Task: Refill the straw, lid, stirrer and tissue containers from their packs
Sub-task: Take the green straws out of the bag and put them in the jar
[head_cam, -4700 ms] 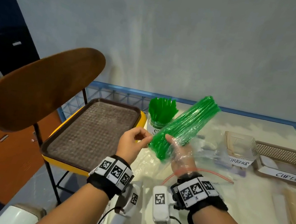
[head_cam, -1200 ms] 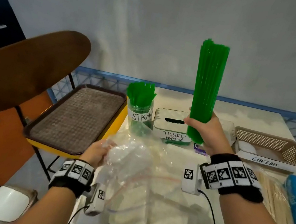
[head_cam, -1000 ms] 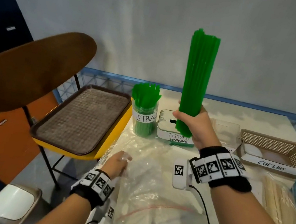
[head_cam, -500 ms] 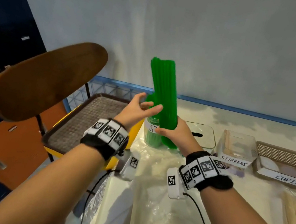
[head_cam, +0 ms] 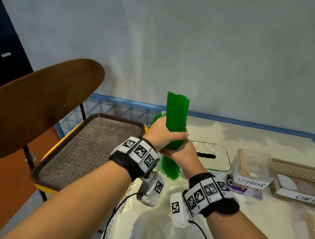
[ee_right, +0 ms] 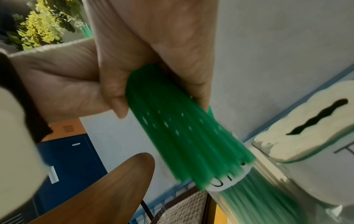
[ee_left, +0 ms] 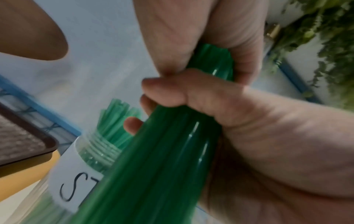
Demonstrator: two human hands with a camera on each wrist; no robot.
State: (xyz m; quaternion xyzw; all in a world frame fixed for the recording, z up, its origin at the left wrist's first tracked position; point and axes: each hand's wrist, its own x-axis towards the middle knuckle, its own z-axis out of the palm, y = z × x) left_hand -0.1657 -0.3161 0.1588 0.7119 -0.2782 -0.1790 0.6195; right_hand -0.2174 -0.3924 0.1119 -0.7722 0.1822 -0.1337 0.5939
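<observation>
Gripping upright straw bundle [head_cam: 175, 118] at frame centre: left hand [head_cam: 163, 135] above, right hand [head_cam: 185, 154] below; jar [ee_left: 86, 157] just behind, lower ends beside its label.

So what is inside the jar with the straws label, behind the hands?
The straw jar holds green straws that fan out above its rim. The held straw bundle, left hand and right hand hide its base, so its fill level stays unknown.

Your right hand [ee_right: 153, 50] wraps the green straw bundle [ee_right: 184, 136], your left hand [ee_right: 63, 81] alongside; its lower ends meet the labelled straw jar [ee_right: 249, 197] beside the tissue box [ee_right: 306, 136].
</observation>
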